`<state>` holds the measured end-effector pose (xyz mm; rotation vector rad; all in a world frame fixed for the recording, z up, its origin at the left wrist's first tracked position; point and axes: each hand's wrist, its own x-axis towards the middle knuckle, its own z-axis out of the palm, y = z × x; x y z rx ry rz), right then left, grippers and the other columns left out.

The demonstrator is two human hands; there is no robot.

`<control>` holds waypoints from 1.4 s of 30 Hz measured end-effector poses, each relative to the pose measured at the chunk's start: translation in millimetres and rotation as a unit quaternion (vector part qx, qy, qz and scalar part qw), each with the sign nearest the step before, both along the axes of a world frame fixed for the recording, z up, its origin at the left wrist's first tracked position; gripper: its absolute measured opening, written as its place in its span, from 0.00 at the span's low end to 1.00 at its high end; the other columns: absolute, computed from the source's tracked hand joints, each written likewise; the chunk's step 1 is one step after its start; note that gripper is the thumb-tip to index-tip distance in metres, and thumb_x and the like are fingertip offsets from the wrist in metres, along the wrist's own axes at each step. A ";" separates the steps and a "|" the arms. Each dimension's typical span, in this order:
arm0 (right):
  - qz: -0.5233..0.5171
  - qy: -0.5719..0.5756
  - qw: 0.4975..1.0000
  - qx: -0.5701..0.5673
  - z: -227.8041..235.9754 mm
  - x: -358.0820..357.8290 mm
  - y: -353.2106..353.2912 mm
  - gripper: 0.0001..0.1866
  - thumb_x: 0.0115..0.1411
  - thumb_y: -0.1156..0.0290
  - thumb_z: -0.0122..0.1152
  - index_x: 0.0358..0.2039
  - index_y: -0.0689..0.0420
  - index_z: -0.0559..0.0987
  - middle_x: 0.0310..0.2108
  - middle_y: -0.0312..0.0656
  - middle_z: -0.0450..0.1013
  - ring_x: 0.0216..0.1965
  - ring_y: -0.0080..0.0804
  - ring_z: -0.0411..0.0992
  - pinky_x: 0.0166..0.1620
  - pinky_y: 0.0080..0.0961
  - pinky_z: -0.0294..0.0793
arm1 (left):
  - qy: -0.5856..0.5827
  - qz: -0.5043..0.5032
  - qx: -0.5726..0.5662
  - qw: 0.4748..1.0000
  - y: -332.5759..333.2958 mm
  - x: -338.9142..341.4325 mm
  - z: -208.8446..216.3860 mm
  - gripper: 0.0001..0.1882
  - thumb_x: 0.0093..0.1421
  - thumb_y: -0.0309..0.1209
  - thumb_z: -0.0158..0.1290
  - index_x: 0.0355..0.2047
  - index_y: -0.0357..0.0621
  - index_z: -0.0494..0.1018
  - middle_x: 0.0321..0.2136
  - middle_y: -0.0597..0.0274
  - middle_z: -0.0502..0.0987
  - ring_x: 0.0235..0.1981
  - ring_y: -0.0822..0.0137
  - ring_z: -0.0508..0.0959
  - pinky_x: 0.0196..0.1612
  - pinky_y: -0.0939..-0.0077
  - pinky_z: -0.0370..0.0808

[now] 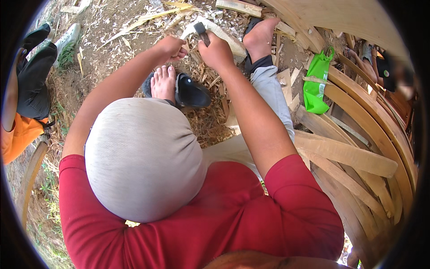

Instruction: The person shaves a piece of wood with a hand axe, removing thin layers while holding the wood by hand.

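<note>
My right hand (216, 51) is closed around a dark hand tool (200, 28) with a blocky black end pointing up and left. Just beyond it lies a pale carved piece of wood (228, 39), partly hidden behind the hand and tool. My left hand (172, 48) is curled near the wood's left end; what its fingers hold, if anything, cannot be made out. Below it, my bare left foot (163, 84) is beside a black clog (192, 91). My right leg stretches forward, its bare foot (260, 39) by the wood's right end.
Wood shavings (114, 51) litter the ground. On my right, a green bag (317, 85) hangs by curved timbers (358, 107) and stacked planks (347, 153). Another person's black-clad leg (33, 89) is at left; someone else (380, 67) is at far right. My raised knee (143, 157) fills the middle.
</note>
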<state>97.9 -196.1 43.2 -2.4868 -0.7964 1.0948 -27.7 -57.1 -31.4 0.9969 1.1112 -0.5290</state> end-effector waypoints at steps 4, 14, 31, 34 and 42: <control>0.040 -0.044 0.998 -0.007 -22.1 0.7 16.4 0.23 0.64 0.59 0.60 0.58 0.50 0.80 0.43 0.54 0.83 0.47 0.55 0.81 0.51 0.49 0.80 | -0.034 -0.023 -0.030 0.999 0.7 -5.6 -11.1 0.17 0.77 0.39 0.44 0.54 0.42 0.74 0.34 0.60 0.84 0.26 0.74 0.78 0.29 0.73 0.77; 0.144 -0.046 0.988 -0.018 -26.3 -14.7 17.6 0.32 0.63 0.63 0.62 0.69 0.41 0.72 0.43 0.54 0.83 0.44 0.56 0.82 0.49 0.50 0.80 | -0.054 -0.109 0.051 0.991 6.6 -14.0 -19.8 0.12 0.75 0.35 0.43 0.45 0.41 0.73 0.26 0.62 0.77 0.22 0.69 0.73 0.23 0.70 0.71; 0.111 -0.055 0.988 -0.089 -59.0 25.6 50.3 0.30 0.68 0.72 0.53 0.71 0.47 0.69 0.50 0.51 0.82 0.52 0.54 0.81 0.52 0.50 0.80 | -0.046 -0.172 0.173 0.969 6.2 -5.1 -23.9 0.15 0.75 0.41 0.48 0.43 0.42 0.76 0.21 0.63 0.76 0.22 0.66 0.75 0.28 0.63 0.71; 0.164 -0.050 0.982 -0.083 -39.2 3.0 51.7 0.30 0.68 0.68 0.58 0.70 0.40 0.70 0.47 0.52 0.83 0.46 0.54 0.82 0.49 0.49 0.81 | -0.051 -0.179 0.181 0.966 9.3 -12.0 -41.0 0.17 0.74 0.42 0.49 0.45 0.39 0.77 0.24 0.58 0.78 0.24 0.61 0.77 0.29 0.60 0.72; 0.147 -0.056 0.984 -0.081 -41.2 -3.6 45.7 0.36 0.66 0.70 0.56 0.74 0.36 0.66 0.47 0.54 0.83 0.46 0.53 0.83 0.49 0.49 0.81 | -0.051 -0.166 0.144 0.974 11.8 -8.1 -28.2 0.18 0.74 0.41 0.51 0.47 0.37 0.76 0.29 0.47 0.82 0.27 0.52 0.81 0.31 0.54 0.76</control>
